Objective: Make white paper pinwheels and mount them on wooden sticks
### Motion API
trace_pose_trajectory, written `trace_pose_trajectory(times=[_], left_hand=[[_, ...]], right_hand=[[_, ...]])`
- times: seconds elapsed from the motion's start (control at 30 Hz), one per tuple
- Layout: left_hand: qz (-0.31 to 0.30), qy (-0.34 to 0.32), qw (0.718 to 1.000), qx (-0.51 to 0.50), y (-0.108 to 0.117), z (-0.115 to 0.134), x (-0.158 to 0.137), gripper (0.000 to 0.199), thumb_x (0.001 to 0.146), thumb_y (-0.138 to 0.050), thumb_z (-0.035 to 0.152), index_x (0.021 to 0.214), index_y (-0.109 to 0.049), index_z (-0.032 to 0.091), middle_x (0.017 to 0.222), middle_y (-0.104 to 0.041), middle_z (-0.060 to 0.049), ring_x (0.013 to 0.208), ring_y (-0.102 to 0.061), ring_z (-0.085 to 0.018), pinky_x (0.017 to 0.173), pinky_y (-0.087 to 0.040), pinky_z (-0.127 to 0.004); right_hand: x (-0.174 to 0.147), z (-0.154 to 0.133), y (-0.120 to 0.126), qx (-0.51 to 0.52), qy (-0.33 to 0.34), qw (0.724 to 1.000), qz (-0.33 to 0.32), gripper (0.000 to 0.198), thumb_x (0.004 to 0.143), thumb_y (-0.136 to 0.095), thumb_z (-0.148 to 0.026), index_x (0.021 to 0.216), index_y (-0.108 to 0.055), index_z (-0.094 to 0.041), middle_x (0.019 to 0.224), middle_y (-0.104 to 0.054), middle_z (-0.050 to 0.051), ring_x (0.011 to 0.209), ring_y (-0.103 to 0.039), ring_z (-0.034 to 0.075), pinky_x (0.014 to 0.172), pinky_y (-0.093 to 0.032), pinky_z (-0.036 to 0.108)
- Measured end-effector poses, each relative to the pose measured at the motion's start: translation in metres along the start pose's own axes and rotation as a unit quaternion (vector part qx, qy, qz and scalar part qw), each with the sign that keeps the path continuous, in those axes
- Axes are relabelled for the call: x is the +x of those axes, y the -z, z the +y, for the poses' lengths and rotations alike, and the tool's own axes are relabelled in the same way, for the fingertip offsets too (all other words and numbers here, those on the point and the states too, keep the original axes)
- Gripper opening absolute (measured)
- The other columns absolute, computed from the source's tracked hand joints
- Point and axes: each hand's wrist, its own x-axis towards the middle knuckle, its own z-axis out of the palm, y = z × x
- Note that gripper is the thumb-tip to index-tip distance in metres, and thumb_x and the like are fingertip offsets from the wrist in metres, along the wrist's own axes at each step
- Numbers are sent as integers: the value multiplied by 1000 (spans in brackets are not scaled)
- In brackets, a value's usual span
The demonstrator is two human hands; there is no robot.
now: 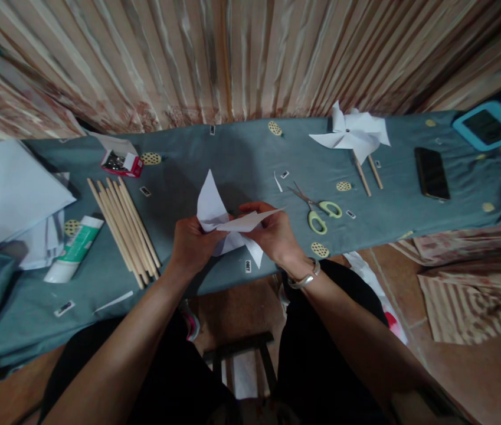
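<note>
Between both hands is a white paper pinwheel (244, 223), its blades partly folded and one pointed blade standing up on the left. My left hand (192, 245) grips its left side, with the thumb on top near the centre. My right hand (274, 233) holds the right side, fingers curled behind the paper and partly hidden by it. Just right of my right hand, green-handled scissors (314, 206) lie on the cloth. Several wooden sticks (124, 230) lie side by side to the left of my left hand.
Finished-looking white pinwheels (354, 133) on sticks lie at the back right, near a dark phone (431, 173) and a blue-framed device (489, 125). At left are a small red box (121, 162) of metal pieces, a green-white tube (74, 249) and white paper sheets (15, 189).
</note>
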Motion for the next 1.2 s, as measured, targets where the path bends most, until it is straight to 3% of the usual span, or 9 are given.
trace_pose_trajectory(times=[0.57, 0.73, 0.87, 1.2], left_hand=[[24, 21, 999, 30, -4, 2, 0, 16, 53, -72, 10, 66, -76, 19, 71, -77, 1, 74, -73, -23, 63, -58, -27], [22, 0, 1000, 21, -3, -2, 1, 11, 54, -74, 13, 63, -75, 18, 73, -77, 0, 77, -73, -25, 68, -59, -31], [19, -2, 1000, 15, -1, -3, 1, 14, 55, -75, 17, 69, -78, 19, 74, -78, -1, 76, -73, -25, 67, -58, -31], [-9, -13, 1000, -23, 2, -1, 3, 17, 56, -76, 25, 71, -78, 17, 72, -77, -2, 72, -71, -22, 66, -55, -28]], right_hand=[[-3, -4, 0, -24, -18, 1000, 2, 35, 70, -76, -23, 103, -69, -16, 82, -74, 3, 65, -65, 15, 58, -51, 26], [-2, 2, -3, -34, 17, 999, 28, 34, 68, -79, -31, 98, -70, -18, 90, -75, 5, 81, -69, 20, 71, -54, 31], [-1, 2, -5, -36, 34, 998, 30, 34, 69, -77, -34, 99, -70, -18, 91, -74, 5, 81, -69, 20, 71, -54, 32], [0, -3, -3, -25, 74, 996, 32, 31, 69, -74, -20, 100, -68, -18, 88, -73, 3, 79, -68, 18, 74, -53, 30]])
